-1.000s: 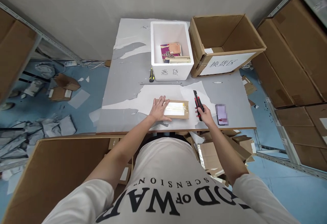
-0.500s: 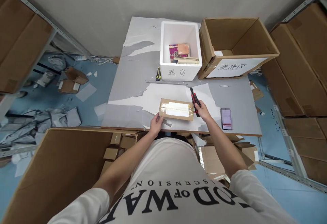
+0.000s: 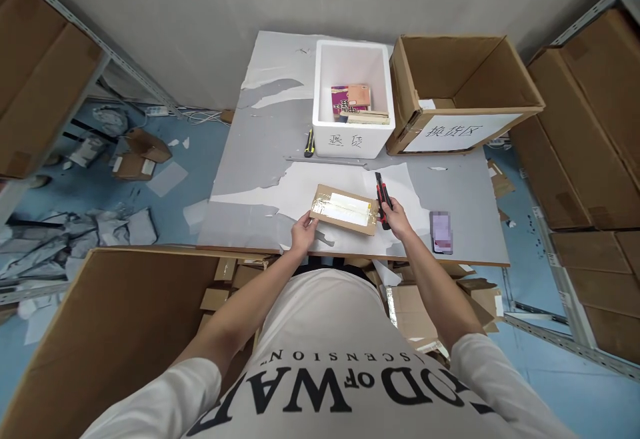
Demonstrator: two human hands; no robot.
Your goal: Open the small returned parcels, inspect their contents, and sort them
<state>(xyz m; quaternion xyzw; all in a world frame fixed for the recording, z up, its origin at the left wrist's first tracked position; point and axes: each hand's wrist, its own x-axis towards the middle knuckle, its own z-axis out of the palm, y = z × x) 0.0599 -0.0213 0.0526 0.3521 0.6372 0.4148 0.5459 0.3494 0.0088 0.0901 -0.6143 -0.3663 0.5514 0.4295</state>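
Observation:
A small cardboard box [image 3: 345, 209] with clear tape and a white label lies tilted over the table near its front edge. My left hand [image 3: 304, 231] grips the box by its left front corner, fingers closed on it. In my right hand [image 3: 395, 217] is a red and black utility knife [image 3: 383, 200], held upright against the box's right end. Whether its blade is out is too small to tell. Beneath the box, torn white paper covers part of the grey tabletop [image 3: 240, 219].
A white foam box [image 3: 353, 140] with books inside stands at the back, beside an open carton [image 3: 465, 133] with a handwritten label. A yellow and black utility knife [image 3: 309, 143] and a phone [image 3: 441, 232] lie on the table. A large carton [image 3: 125, 319] stands at front left.
The cardboard box has turned slightly clockwise, its left end now higher and farther from me. My left hand has moved a little left and up with it. The right hand still holds the knife.

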